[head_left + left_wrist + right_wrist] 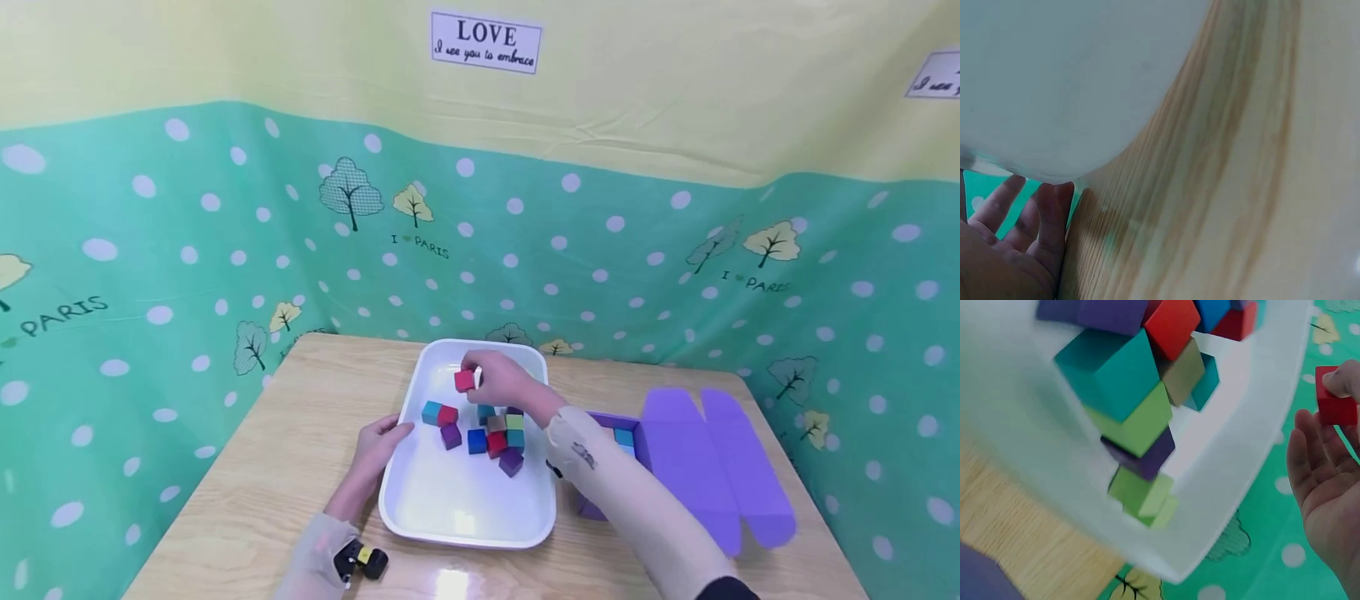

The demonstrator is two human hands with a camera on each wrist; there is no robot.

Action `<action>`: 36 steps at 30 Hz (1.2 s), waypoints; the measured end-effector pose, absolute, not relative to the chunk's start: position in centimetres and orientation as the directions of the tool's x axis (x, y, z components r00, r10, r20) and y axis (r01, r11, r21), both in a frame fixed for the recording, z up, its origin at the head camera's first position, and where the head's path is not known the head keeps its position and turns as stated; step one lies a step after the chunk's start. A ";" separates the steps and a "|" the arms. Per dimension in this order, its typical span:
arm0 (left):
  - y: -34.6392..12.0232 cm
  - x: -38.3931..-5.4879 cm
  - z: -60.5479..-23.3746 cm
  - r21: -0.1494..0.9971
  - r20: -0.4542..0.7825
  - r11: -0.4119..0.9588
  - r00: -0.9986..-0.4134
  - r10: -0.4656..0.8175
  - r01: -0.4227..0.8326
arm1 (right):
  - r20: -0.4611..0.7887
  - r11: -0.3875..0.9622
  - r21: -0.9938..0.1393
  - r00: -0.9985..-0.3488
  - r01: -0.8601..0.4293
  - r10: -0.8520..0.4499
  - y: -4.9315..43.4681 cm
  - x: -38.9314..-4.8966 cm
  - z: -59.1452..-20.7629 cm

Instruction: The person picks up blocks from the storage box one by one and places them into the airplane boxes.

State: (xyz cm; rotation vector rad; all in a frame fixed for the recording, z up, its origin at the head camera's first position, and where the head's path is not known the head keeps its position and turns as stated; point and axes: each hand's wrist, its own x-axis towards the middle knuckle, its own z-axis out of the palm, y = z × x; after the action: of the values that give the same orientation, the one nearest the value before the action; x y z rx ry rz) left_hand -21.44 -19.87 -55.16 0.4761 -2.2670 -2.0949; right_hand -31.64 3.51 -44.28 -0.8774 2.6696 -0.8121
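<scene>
In the head view, my right hand [501, 379] pinches a red cube [464, 381] between thumb and fingers, above the far part of a white tray [457, 500]. The right wrist view shows that red cube [1337, 411] at the fingertips, with the other fingers loosely bent. My left hand [375, 450] holds the tray's left rim, thumb over the edge; its fingers lie against the outer side in the left wrist view. Inside the tray are several cubes, including a teal cube [431, 412], a purple cube [451, 436], a blue cube [477, 441] and a light green cube [1138, 422].
To the right of the tray stands an open purple box, its lid [682, 467] folded out and coloured cubes inside. My right forearm passes partly over it. Both stand on a wooden table [247, 500], with a printed green and yellow curtain [375, 275] behind.
</scene>
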 end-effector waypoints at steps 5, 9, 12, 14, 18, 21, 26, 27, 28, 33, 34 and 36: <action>-20.4 -21.5 -54.8 0.975 -0.196 0.053 -0.951 -0.237 -0.214 | 0.088 0.576 -0.641 -0.793 -0.508 -0.602 6.1 -30.1 -43.0; -20.8 -21.5 -54.7 0.974 -0.201 0.057 -0.950 -0.239 -0.220 | 0.141 0.506 -0.707 -0.799 -0.495 -0.585 8.2 -28.6 -42.3; -20.8 -21.4 -54.6 0.972 -0.210 0.057 -0.950 -0.232 -0.229 | 0.129 0.492 -0.752 -0.830 -0.439 -0.543 10.0 -27.1 -41.9; -20.8 -21.4 -54.6 0.972 -0.214 0.050 -0.950 -0.229 -0.231 | 0.123 0.486 -0.770 -0.844 -0.413 -0.521 11.4 -26.2 -41.7; -20.7 -21.4 -54.7 0.971 -0.220 0.047 -0.950 -0.222 -0.235 | 0.132 0.473 -0.791 -0.864 -0.387 -0.485 14.0 -24.4 -41.5; -20.6 -21.5 -54.9 0.969 -0.227 0.044 -0.948 -0.224 -0.242 | 0.149 0.450 -0.809 -0.873 -0.378 -0.465 15.8 -23.4 -41.4; -20.4 -21.5 -55.0 0.966 -0.239 0.037 -0.944 -0.227 -0.254 | 0.163 0.465 -0.812 -0.902 -0.353 -0.400 18.3 -22.0 -41.7; -20.4 -21.4 -54.9 0.966 -0.240 0.037 -0.945 -0.222 -0.255 | 0.159 0.470 -0.814 -0.909 -0.342 -0.386 18.7 -21.7 -41.7; -20.3 -21.4 -54.9 0.966 -0.243 0.036 -0.945 -0.219 -0.257 | 0.154 0.473 -0.816 -0.914 -0.331 -0.375 19.1 -21.4 -41.8; -20.0 -21.4 -54.8 0.967 -0.240 0.031 -0.948 -0.211 -0.252 | 0.153 0.484 -0.816 -0.926 -0.316 -0.347 21.0 -20.0 -42.1; -20.0 -21.5 -54.8 0.967 -0.241 0.032 -0.947 -0.211 -0.253 | 0.152 0.488 -0.815 -0.927 -0.313 -0.342 21.4 -19.8 -42.2; -19.9 -21.5 -55.0 0.967 -0.238 0.042 -0.949 -0.206 -0.252 | 0.149 0.497 -0.809 -0.928 -0.313 -0.341 22.4 -19.6 -42.9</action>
State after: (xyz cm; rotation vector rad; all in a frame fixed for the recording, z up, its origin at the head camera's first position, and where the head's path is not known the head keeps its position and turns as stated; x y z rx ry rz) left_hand -21.51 -19.92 -54.97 0.5037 -2.2921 -2.1389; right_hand -19.62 22.41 -42.90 -0.5879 2.6918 -1.4455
